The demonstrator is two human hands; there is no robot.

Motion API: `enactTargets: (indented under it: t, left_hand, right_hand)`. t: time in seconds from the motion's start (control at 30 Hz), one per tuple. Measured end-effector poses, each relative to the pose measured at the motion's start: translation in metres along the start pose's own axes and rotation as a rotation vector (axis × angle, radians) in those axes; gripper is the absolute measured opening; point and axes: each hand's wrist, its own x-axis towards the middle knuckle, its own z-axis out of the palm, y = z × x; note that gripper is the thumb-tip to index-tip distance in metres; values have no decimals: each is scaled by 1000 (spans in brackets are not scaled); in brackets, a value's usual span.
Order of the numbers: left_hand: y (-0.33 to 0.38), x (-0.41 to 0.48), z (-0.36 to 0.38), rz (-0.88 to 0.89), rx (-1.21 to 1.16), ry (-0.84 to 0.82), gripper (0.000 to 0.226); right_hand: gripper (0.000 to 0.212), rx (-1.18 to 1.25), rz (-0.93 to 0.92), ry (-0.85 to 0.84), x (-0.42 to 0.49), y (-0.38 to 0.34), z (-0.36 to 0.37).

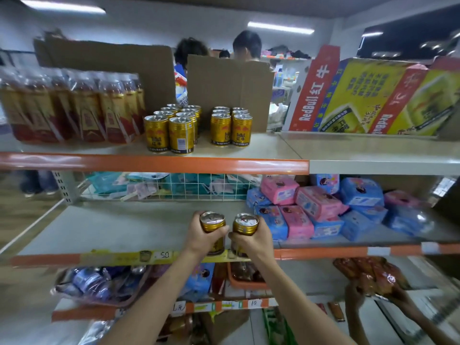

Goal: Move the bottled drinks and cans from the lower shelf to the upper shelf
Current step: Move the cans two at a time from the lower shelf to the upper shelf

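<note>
Cans, two gold ones, one in each of my hands, at the front edge of the lower shelf (112, 227). My left hand (204, 235) wraps its fingers round the left can (212, 221), my right hand (251, 241) wraps round the right can (245, 224). Both cans are upright, tops showing above my fingers, close side by side but with a gap between them. Can bottoms sit level with the yellow price strip (129, 256); I cannot tell if they rest on the shelf or are lifted off it.

The upper shelf (273, 145) already carries more gold cans in two groups: a larger cluster (174, 130) toward the left and a smaller cluster (231, 127) just right of it, all upright. Left of those is a shrink-wrapped pack of bottles (74, 108) with red and gold labels. Behind the cans stand cardboard sheets (229, 93). Right end of the upper shelf holds Red Bull cartons (373, 98), leaning.

On the lower shelf, right of my hands, there is a pile of pink and blue packs (318, 210), the nearest just beside the right can. Behind is a wire basket (174, 188) with teal packets. Bottom right, another person's hand (356, 295) holds a reddish-brown packet (373, 275). Picture is blurred low down.
</note>
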Motion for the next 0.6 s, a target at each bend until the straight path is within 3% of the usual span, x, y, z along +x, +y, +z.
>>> enactTargets:
  t: [0.17,0.4,0.53,0.6]
  left_hand:
    - [51,10,-12,107,21,-48,77]
    - [119,27,-36,266,23,-47,75]
    - [143,41,-45,312,32,-16,61]
    - [152,52,-48,312,2,-6,68]
  right_hand:
    - [49,42,-132,32,8,-46,-13]
    - [54,81,-282,48,28,-109,-21]
    - [55,51,-326,71,44,-135,-18]
    - [59,54,-321,78,53,-146,-16]
